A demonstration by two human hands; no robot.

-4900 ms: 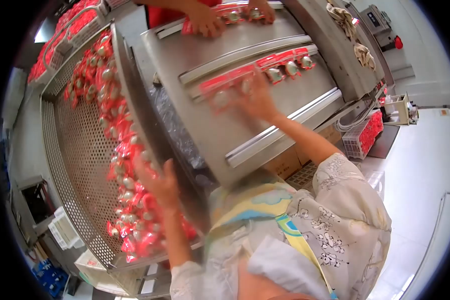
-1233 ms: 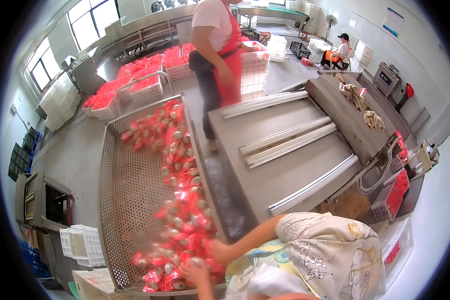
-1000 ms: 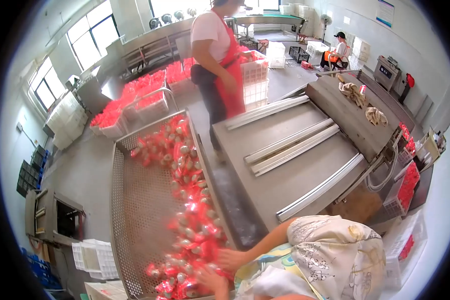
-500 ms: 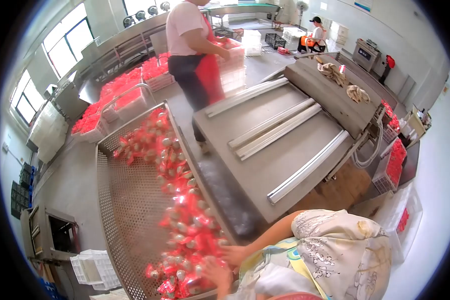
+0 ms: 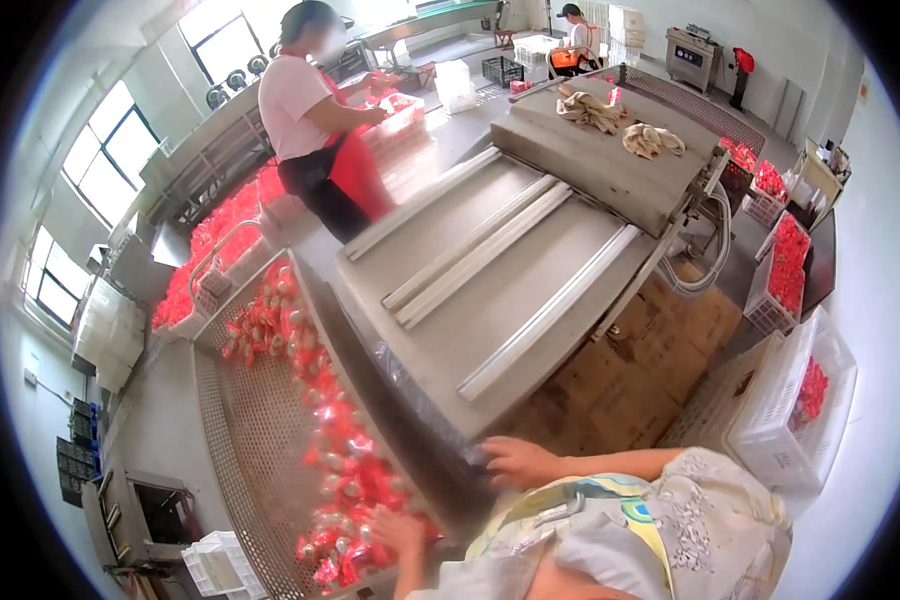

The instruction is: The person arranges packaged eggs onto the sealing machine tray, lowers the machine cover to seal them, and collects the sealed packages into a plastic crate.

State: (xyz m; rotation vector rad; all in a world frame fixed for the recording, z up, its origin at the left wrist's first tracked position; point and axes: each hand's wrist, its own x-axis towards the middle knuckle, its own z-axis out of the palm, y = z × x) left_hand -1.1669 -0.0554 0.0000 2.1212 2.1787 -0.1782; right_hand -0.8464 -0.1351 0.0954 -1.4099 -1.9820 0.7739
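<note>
My left hand (image 5: pixel 398 530) rests at the near right side of a perforated metal tray (image 5: pixel 215 425), fingers spread against red packets (image 5: pixel 340 455) with pale round contents. The packets form a long pile down the tray's right side. Outside the tray, my right hand (image 5: pixel 518 464) is by the near corner of a metal table (image 5: pixel 450 370), fingers apart and holding nothing. Pale metal bars (image 5: pixel 550 315) cross the tabletop, with no packets on them.
A co-worker in a red apron (image 5: pixel 315 130) stands beyond the table, hands at a crate of red packets. Another person (image 5: pixel 575 45) sits farther back. Cloths (image 5: pixel 653 140) lie on the machine's lid. White crates (image 5: pixel 790 410) and cardboard (image 5: pixel 640 360) are at the right.
My right hand has left the packets and moved over the tray's right edge toward the table. My left hand remains at the pile. The view has turned right, and the co-worker's hands are raised higher.
</note>
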